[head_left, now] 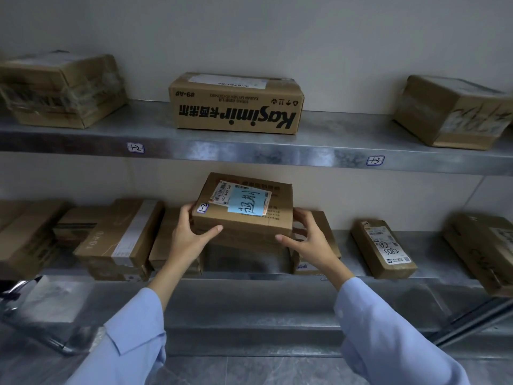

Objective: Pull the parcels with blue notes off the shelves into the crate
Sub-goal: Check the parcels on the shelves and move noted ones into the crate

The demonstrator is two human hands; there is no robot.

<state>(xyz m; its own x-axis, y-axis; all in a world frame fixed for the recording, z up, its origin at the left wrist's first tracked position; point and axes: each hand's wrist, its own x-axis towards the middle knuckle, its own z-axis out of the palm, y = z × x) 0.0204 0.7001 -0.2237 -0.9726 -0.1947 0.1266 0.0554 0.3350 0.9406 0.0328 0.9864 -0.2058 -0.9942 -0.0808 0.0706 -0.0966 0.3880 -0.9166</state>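
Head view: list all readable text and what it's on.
"Kasimir" and "#9-A#": upside down on the brown cardboard box, upper metal shelf.
"1-2": white sticker on that shelf's edge; also a white tag on the held brown parcel.
"1-3": second white edge sticker.
"5082": handwritten on the small brown parcel, lower shelf.
Blue note: handwriting, not legible. Printed labels: too small.

Upper row: a tape-wrapped carton [61, 90] at left, a Kasimir carton [236, 104] at centre with its print upside down, a taped carton [452, 112] at right. Handwritten white tags [135, 147] sit under that row. Lower row: a long carton with a white strip [116, 232] at left, a small labelled parcel [384, 248] at right. Near left, a blurred silvery sheet [47, 301], possibly plastic. Pale wall [249, 29] behind.
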